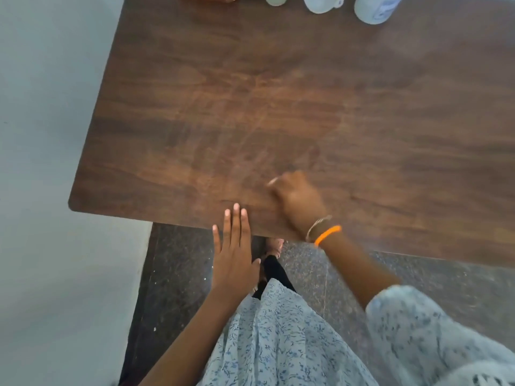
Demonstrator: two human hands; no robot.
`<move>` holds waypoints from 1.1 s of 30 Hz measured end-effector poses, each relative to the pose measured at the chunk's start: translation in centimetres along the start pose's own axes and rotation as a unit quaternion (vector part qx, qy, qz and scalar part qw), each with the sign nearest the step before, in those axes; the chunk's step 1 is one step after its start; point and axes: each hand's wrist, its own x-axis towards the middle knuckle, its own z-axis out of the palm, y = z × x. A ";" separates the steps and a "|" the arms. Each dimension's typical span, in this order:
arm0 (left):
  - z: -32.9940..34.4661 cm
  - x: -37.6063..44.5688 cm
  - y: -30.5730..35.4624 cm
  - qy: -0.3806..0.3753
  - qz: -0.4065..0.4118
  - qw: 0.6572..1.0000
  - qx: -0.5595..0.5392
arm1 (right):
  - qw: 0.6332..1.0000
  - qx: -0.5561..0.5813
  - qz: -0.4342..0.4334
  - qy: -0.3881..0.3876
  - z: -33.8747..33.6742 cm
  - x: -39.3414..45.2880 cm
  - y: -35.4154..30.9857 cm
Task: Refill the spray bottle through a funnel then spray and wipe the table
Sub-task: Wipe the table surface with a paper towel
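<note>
Lying flat, left hand (234, 252) reaches the table (278, 107) edge; right hand (296, 199), blurred, curls knuckles-up.

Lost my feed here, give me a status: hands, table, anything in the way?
Left hand flat, fingertips on table edge. Right hand curled on tabletop, blurred; cloth not discernible. White containers at far edge, rest of the surface bare.

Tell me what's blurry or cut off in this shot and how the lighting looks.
Head view: the right hand is motion-blurred over the table, so its grip is unclear; the left hand is sharp, fingers straight at the near edge. The containers are cropped by the top edge. Light is soft, with no hard shadows; wide-angle distortion splays the table edges.
</note>
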 end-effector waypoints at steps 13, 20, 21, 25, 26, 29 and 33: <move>-0.3 0.5 2.1 -0.038 -0.045 0.998 0.018 | 0.997 -0.001 0.071 0.025 0.9 -2.0 -2.4; -0.1 0.5 2.4 -0.053 0.012 0.998 0.044 | 0.968 -0.072 0.214 0.105 -3.5 -4.9 6.5; -0.1 0.5 2.5 -0.059 0.012 0.997 0.046 | 0.945 -0.087 0.292 0.121 -5.0 -5.1 8.9; -0.3 0.4 2.5 -0.047 0.011 0.997 0.068 | 0.878 -0.075 0.451 0.144 -7.0 -4.5 11.1; -0.3 0.3 2.4 -0.043 0.014 0.997 0.069 | 0.885 -0.073 0.434 0.151 -6.2 -3.9 9.3; 0.0 0.4 2.2 -0.023 0.023 0.997 0.073 | 0.964 -0.024 0.247 0.096 -1.3 -3.4 -0.1; 0.2 0.4 2.0 -0.010 0.031 0.997 0.069 | 0.998 0.002 0.058 0.001 0.5 -4.2 -4.5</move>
